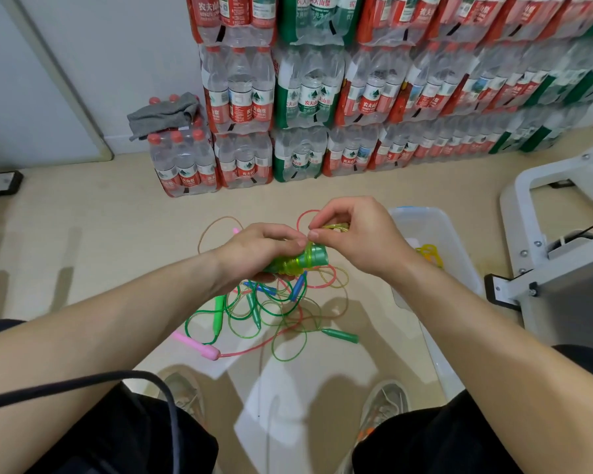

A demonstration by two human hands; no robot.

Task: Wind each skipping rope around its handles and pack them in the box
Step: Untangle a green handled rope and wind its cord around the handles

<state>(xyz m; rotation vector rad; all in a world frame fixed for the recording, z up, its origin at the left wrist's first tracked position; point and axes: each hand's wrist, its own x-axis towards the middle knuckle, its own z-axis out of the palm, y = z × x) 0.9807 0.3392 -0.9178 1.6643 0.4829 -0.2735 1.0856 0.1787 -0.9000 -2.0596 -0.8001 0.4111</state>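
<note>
Here, green handles (300,261) between both hands (264,249), above tangled ropes (274,309)

The green handles (305,260) are glossy, translucent plastic, and the ropes (281,313) are thin, shiny, see-through plastic cord. The pink handle (202,348) is smooth opaque plastic with a duller sheen. The box (435,230) is cloudy clear plastic. The bottles (240,94) are clear plastic under crinkled glossy film. The rag (165,114) is matt grey cloth, the floor (83,261) is smooth and faintly shiny, and the shorts (117,432) are matt black cloth.
</note>
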